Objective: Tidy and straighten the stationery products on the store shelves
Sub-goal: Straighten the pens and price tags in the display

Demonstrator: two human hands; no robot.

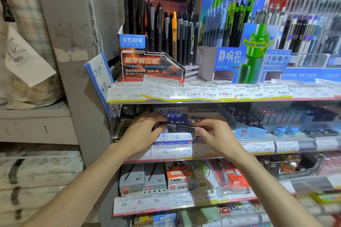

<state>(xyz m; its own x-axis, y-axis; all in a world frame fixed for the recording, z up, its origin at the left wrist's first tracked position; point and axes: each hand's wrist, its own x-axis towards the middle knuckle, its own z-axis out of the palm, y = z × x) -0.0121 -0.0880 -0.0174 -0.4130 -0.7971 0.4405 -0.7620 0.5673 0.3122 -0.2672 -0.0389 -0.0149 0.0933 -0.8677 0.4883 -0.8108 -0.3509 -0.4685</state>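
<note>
The shelf [184,159] runs just below both wrists, its price tags [171,152] under the palms. Between the hands sits a blue-and-white box [174,137], and above it a small dark packet [175,125]. The left hand [140,134] and right hand [215,136] each pinch one end of that packet with curled fingers. It looks light, thin and slippery, probably plastic-wrapped; holding it by its short ends seems best.
</note>
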